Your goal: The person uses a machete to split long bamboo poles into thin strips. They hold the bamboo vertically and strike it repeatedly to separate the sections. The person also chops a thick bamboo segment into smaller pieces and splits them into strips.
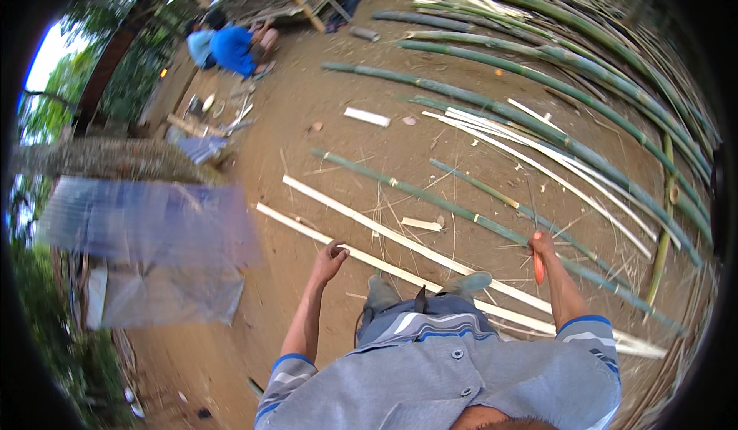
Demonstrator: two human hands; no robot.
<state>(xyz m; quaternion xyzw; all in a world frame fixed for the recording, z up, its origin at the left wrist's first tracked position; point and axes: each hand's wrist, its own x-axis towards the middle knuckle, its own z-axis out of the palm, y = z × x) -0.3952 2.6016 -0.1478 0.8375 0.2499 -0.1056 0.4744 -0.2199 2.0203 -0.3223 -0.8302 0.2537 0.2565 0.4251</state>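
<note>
the left forearm [304,318] reaches forward, slanting slightly inward, the left grip [330,262] loosely curled; the right forearm [565,292] also slants inward as it reaches forward, the right grip [541,243] closed, fingers wrapped round.

The bare brown ground [300,115] is covered by two long pale strips [415,243] beside and beyond the left fingers [340,251]. A short white piece [367,116] is seen farther ahead of them. A green pole [434,198] is laid past the right fingers [536,242]; beyond these, thicker poles [584,63] are heaped.
</note>
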